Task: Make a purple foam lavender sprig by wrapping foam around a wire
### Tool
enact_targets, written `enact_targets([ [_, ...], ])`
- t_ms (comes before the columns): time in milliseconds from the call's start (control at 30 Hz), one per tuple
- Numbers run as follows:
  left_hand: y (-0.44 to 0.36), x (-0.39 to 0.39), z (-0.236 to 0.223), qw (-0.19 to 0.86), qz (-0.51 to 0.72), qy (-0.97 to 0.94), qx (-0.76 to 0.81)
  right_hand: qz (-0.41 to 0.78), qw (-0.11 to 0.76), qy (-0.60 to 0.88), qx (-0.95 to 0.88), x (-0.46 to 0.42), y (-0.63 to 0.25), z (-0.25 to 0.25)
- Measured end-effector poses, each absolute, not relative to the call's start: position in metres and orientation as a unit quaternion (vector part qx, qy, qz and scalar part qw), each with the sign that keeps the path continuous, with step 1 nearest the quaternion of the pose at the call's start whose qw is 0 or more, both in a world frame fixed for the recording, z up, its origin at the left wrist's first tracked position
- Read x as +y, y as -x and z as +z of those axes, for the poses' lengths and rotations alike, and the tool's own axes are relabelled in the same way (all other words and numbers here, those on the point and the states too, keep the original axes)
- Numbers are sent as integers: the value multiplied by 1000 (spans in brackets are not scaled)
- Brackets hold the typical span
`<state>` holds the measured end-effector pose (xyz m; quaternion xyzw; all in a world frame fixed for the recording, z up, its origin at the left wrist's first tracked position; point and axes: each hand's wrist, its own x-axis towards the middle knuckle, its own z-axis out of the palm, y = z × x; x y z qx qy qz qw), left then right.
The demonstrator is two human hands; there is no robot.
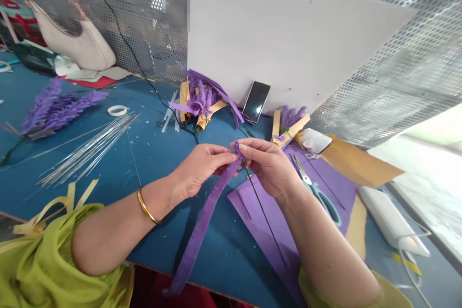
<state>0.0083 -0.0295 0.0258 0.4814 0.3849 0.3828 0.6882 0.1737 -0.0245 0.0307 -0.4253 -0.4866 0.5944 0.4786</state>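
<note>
My left hand (209,161) pinches a long purple paper strip (207,211) close to its upper end. The strip hangs down past the table's front edge. Opposite it, my right hand (267,161) is closed on the top of a thin dark green stem (263,211), where the strip's end is bunched around it. The fingertips of both hands meet there and partly hide the join. Below my right hand, the stem slants down over a purple paper sheet (260,221).
Scissors (325,202) with blue handles lie on the purple sheet to the right. Wires (90,149), a tape roll (117,110) and purple flower sprigs (54,110) lie left. Behind stand a phone (256,101), wrapped flowers (204,101) and a white board (274,33). A white device (393,221) sits right.
</note>
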Motion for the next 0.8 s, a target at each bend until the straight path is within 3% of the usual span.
enact_targets([
  [800,-7,-33,27,686,380,-492,378,593,471,430,-492,-41,-177,32],
])
